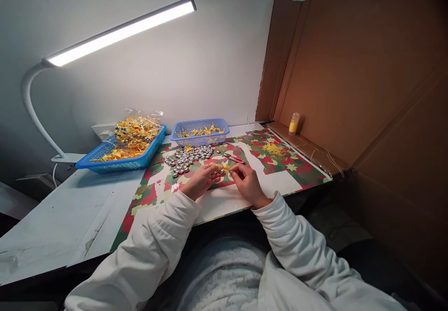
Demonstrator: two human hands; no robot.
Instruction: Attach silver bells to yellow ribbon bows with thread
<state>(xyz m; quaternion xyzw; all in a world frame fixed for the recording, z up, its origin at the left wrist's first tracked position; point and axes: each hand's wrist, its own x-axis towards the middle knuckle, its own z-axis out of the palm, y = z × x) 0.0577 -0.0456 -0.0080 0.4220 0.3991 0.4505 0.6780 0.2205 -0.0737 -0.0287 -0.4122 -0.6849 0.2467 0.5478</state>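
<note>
Over the front part of the patterned table cover, my left hand (203, 180) pinches a small yellow ribbon piece (226, 166) with a shiny silver bit at its base. My right hand (246, 183) has its fingers closed on the right side of the same piece, where thin yellow strands show. Just behind my hands lies a pink-handled tool (234, 158). A pile of silver beads (185, 159) spreads behind and left of my left hand. Thin yellow strands (275, 149) lie in a loose heap at the right.
A blue basket (119, 164) heaped with yellow pieces and a plastic bag stands left. Another blue basket (199, 139) with yellow pieces is at the back. A yellow bottle (293, 124) stands by the cardboard wall (350, 68). A lamp (122, 31) hangs over the left side.
</note>
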